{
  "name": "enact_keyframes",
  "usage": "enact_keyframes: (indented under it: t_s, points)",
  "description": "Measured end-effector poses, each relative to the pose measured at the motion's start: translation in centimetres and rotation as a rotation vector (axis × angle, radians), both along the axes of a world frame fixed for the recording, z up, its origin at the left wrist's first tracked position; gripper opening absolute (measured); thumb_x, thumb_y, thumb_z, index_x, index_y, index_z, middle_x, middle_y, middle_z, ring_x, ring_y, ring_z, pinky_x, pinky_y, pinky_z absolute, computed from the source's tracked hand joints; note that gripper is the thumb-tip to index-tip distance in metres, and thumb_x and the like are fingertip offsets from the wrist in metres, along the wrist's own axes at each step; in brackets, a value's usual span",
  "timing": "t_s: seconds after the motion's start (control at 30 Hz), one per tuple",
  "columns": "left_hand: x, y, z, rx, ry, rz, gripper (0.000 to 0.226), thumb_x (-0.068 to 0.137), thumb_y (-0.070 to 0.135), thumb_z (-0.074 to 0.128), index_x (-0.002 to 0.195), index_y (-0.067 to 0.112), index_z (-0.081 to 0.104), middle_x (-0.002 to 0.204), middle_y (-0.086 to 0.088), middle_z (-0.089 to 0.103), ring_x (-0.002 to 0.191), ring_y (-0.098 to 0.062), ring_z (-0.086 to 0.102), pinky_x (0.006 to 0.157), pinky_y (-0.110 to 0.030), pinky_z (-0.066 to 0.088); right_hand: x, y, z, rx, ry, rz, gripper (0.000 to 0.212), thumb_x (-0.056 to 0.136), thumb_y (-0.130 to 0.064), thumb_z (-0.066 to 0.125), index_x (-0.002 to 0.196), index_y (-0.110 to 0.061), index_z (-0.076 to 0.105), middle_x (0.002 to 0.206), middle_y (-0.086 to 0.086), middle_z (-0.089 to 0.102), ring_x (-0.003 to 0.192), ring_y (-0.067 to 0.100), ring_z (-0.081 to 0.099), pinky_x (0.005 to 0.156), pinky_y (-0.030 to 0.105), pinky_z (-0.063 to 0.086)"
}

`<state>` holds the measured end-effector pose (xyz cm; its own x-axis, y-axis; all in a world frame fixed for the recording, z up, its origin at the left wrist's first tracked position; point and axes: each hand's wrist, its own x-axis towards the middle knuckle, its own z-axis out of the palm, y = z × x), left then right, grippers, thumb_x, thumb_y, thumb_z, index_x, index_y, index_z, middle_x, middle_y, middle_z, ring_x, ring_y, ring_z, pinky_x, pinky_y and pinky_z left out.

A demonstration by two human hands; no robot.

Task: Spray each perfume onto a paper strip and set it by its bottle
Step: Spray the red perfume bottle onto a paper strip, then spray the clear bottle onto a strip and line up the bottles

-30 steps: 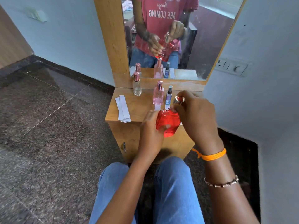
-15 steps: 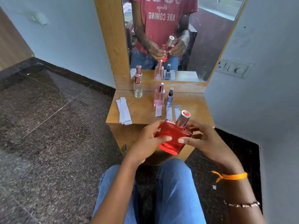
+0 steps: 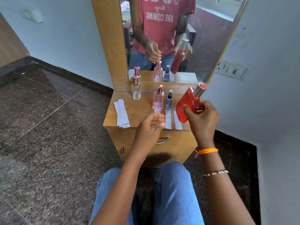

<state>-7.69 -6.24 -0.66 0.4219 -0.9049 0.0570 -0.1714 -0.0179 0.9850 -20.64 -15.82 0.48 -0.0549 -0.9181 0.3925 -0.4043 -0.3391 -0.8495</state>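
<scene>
The right grip (image 3: 200, 118) is clamped on the tilted red perfume bottle (image 3: 186, 105) above the desk's (image 3: 138, 111) right front corner, while the left grip (image 3: 150, 127) hangs slack-fingered over the front edge, holding nothing.

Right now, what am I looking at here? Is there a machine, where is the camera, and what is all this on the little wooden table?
There is no machine: a person wears a camera on the head, looking down at their own hands and knees. The mirror above shows the same person from the front. The right hand grips a red perfume bottle with a silver cap, tilted, above the right side of the wooden table. The left hand is open and holds nothing. On the table stand a clear bottle, a pink bottle and a small blue bottle. White paper strips lie in front of the pink and blue bottles and below the red one, and a spare stack of strips lies at the left.
</scene>
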Motion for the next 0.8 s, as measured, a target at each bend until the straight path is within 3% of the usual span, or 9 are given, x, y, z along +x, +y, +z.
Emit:
enact_keyframes:
  t_s: [0.13,0.27,0.43,0.5,0.6,0.7,0.8]
  points:
    - [0.8,0.4,0.0,0.021,-0.006,-0.001,0.017,0.088,0.010,0.058,0.098,0.023,0.064,0.098,0.015,0.066,0.088,0.006,0.059,0.077,-0.004,0.043,2.3,-1.8,-1.0,0.018,0.039,-0.019,0.021,0.074,-0.021,0.076,0.087,-0.011,0.064,0.080,0.000,0.064,0.072,0.017,0.059,0.064,0.028,0.046]
    - [1.2,0.7,-0.1,0.039,-0.004,0.005,0.016,0.089,0.014,0.058,0.100,0.023,0.065,0.100,0.016,0.066,0.090,0.007,0.059,0.074,-0.001,0.041,3.5,-2.9,-1.7,0.018,0.098,-0.068,0.022,0.074,-0.023,0.077,0.089,-0.011,0.065,0.081,-0.004,0.056,0.074,0.016,0.055,0.064,0.025,0.038]
    - [1.4,0.8,-0.6,0.069,0.015,0.008,0.016,0.089,0.015,0.058,0.099,0.025,0.065,0.099,0.017,0.065,0.091,0.005,0.059,0.073,0.000,0.042,3.9,-3.4,-2.2,0.042,0.151,-0.075,0.029,0.075,-0.028,0.077,0.094,-0.011,0.065,0.092,0.005,0.065,0.082,0.017,0.057,0.070,0.029,0.046]
    - [1.3,0.8,-0.7,0.077,0.013,0.002,0.016,0.089,0.015,0.058,0.097,0.027,0.065,0.099,0.018,0.065,0.090,0.008,0.059,0.074,-0.002,0.043,3.9,-3.3,-2.1,0.060,0.192,-0.055,0.036,0.075,-0.031,0.078,0.100,-0.009,0.063,0.098,0.008,0.065,0.090,0.021,0.059,0.076,0.030,0.048]
    - [1.4,1.1,-1.1,0.089,0.015,0.008,0.016,0.089,0.019,0.059,0.093,0.032,0.065,0.100,0.019,0.066,0.090,0.006,0.060,0.074,-0.005,0.043,3.4,-1.8,-2.0,0.025,0.231,-0.093,0.051,0.074,-0.038,0.077,0.111,-0.008,0.058,0.104,0.007,0.058,0.095,0.019,0.053,0.077,0.024,0.039]
    - [2.1,1.5,-1.8,0.074,0.001,0.074,0.018,0.088,0.017,0.059,0.089,0.034,0.066,0.098,0.018,0.067,0.090,0.006,0.060,0.073,-0.003,0.042,3.6,1.2,-2.1,-0.140,0.173,-0.098,0.033,0.080,-0.035,0.072,0.100,-0.013,0.058,0.091,0.003,0.056,0.082,0.014,0.050,0.069,0.026,0.040]
    - [3.4,2.1,-2.3,0.034,-0.063,0.298,0.021,0.086,0.008,0.059,0.085,0.029,0.064,0.091,0.011,0.067,0.086,-0.006,0.061,0.075,-0.014,0.045,6.0,3.3,-2.2,-0.171,0.138,0.214,0.010,0.084,-0.022,0.068,0.085,-0.017,0.059,0.080,-0.004,0.057,0.072,0.014,0.051,0.061,0.026,0.038]
